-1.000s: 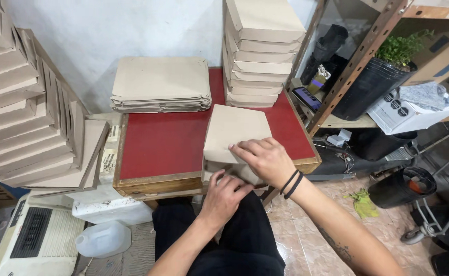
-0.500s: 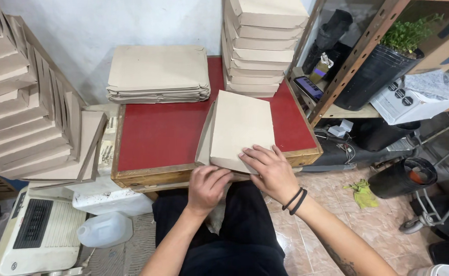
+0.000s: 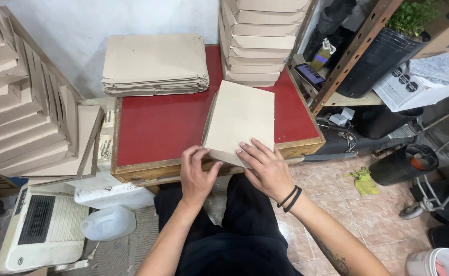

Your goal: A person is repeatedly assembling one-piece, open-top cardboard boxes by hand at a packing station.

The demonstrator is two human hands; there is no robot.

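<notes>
Now a flat tan cardboard piece (image 3: 241, 121) lies at the near right edge of the red-topped table (image 3: 158, 122). The left hand (image 3: 198, 174) pinches its near left corner; the right hand (image 3: 265, 166) presses flat beside it. Behind it rise finished folded boxes (image 3: 260, 41); a stack of unfolded blanks (image 3: 155, 64) waits far left.

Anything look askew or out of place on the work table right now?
Little stands out. The cardboard piece under the left hand and right hand sits tilted to the red table edge, its near corner overhanging. A yellow rag lies crumpled on the floor. The flat stack looks tidy.
</notes>
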